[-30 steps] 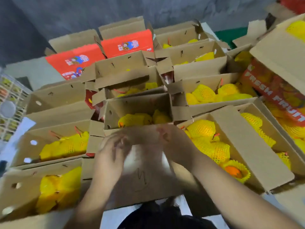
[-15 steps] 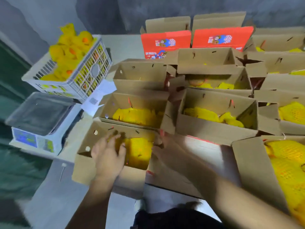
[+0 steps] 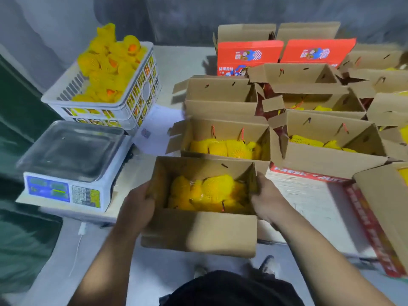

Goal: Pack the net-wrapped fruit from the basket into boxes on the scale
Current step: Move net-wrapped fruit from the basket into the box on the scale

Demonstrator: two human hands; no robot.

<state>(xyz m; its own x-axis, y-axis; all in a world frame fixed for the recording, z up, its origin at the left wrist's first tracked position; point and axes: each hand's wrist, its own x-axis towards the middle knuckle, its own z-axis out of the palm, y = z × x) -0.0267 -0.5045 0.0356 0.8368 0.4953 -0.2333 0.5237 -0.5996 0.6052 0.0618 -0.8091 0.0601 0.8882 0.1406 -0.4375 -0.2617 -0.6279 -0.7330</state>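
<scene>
now both hands have moved onto one open cardboard box (image 3: 198, 230) full of net-wrapped fruit (image 3: 207, 193), at the near table edge. left hand (image 3: 138, 206) grips its left wall, right hand (image 3: 266, 200) grips its right wall. just left sits the scale (image 3: 70, 160), its tray bare. behind that, the white basket (image 3: 106, 107) holds more fruit. other open boxes (image 3: 223, 140) sit behind.

A fruit-packing room: rows of cartons (image 3: 326, 138), a scale (image 3: 72, 160), a full basket (image 3: 114, 104).
</scene>
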